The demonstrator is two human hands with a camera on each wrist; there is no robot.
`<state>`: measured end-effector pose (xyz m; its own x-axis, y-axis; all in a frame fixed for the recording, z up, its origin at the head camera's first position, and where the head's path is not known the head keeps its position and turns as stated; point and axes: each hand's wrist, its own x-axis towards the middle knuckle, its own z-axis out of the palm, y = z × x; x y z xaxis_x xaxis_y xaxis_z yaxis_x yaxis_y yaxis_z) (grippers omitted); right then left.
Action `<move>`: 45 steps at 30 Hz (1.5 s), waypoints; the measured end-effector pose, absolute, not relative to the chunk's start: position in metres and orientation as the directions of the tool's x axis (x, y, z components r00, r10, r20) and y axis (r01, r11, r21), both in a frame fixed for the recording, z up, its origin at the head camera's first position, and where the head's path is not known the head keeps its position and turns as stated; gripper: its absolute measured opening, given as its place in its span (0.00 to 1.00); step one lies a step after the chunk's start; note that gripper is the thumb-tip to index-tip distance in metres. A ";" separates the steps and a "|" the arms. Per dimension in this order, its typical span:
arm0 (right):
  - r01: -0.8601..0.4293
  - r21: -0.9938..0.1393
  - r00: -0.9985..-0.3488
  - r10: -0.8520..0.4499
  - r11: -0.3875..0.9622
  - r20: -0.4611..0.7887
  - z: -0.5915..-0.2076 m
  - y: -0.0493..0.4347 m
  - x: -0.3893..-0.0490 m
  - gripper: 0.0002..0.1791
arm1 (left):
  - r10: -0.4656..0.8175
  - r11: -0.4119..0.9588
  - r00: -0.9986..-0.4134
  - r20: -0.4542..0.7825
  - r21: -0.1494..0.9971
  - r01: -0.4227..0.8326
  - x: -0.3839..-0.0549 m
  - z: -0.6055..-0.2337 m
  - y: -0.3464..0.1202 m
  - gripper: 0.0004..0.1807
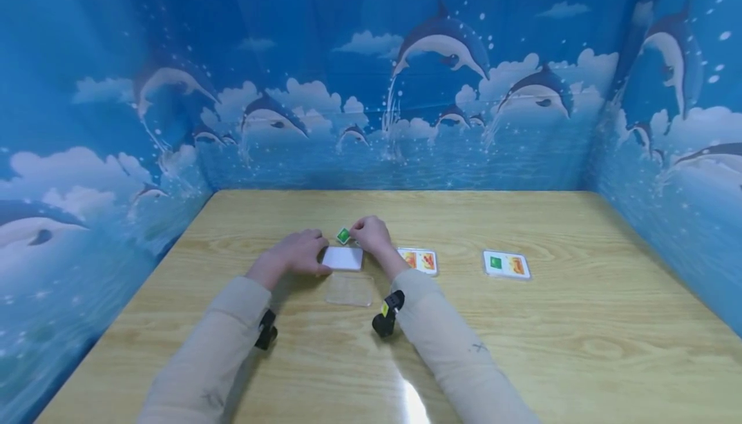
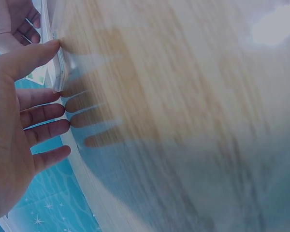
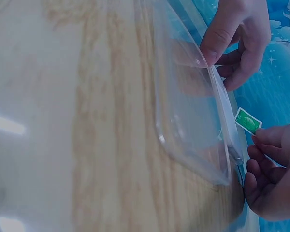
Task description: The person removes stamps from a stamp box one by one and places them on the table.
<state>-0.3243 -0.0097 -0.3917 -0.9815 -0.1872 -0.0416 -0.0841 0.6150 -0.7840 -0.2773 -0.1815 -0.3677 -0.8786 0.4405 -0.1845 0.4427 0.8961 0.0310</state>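
Observation:
My left hand (image 1: 300, 253) holds a small flat white case (image 1: 343, 258) by its left end, thumb at the near edge and fingers at the far edge. In the left wrist view the case shows edge-on, with clear plastic sides. My right hand (image 1: 371, 235) pinches a small green picture piece (image 3: 248, 121) with a white border by one corner, between thumb and forefinger. That piece is just beyond the case's far edge. Nearer me on the table lies a clear plastic lid (image 1: 349, 290), apart from both hands.
Right of my right hand sits a white case with two orange pictures (image 1: 426, 261), partly hidden by the forearm. Farther right lies another white case with one green and one orange picture (image 1: 507, 265). Blue dolphin-print curtains (image 1: 371, 89) border the wooden table (image 1: 580, 321).

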 end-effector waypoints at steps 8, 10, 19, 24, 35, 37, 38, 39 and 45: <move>-0.069 -0.778 -0.977 -0.200 0.624 -0.073 -0.393 -0.009 -0.323 0.08 | 0.448 0.893 -0.875 -0.182 0.041 0.449 -0.275 -0.366 -0.181 0.35; -0.071 -0.778 -0.977 -0.201 0.625 -0.073 -0.392 -0.009 -0.322 0.08 | 0.449 0.892 -0.874 -0.184 0.038 0.450 -0.275 -0.366 -0.181 0.35; -0.124 -0.742 -0.976 -0.215 0.658 -0.028 -0.391 -0.008 -0.319 0.08 | 0.428 0.901 -0.881 -0.203 0.020 0.433 -0.275 -0.368 -0.180 0.34; -0.127 -0.748 -0.977 -0.211 0.651 -0.017 -0.391 -0.007 -0.320 0.09 | 0.420 0.904 -0.883 -0.210 0.013 0.427 -0.276 -0.369 -0.180 0.35; -0.151 -0.764 -0.976 -0.216 0.628 0.015 -0.388 -0.002 -0.322 0.09 | 0.426 0.903 -0.881 -0.206 0.027 0.430 -0.276 -0.367 -0.183 0.36; -0.157 -0.763 -0.975 -0.221 0.627 0.020 -0.387 -0.001 -0.322 0.09 | 0.427 0.903 -0.882 -0.202 0.032 0.429 -0.275 -0.367 -0.184 0.37; -0.159 -0.764 -0.975 -0.223 0.625 0.020 -0.385 0.000 -0.322 0.09 | 0.430 0.901 -0.881 -0.197 0.034 0.432 -0.275 -0.366 -0.185 0.37; -0.159 -0.765 -0.975 -0.223 0.624 0.021 -0.384 0.001 -0.322 0.09 | 0.430 0.901 -0.882 -0.192 0.041 0.431 -0.274 -0.365 -0.187 0.37; -0.178 -0.763 -0.969 -0.245 0.622 0.026 -0.371 0.007 -0.318 0.09 | 0.458 0.889 -0.881 -0.117 0.085 0.451 -0.272 -0.355 -0.191 0.27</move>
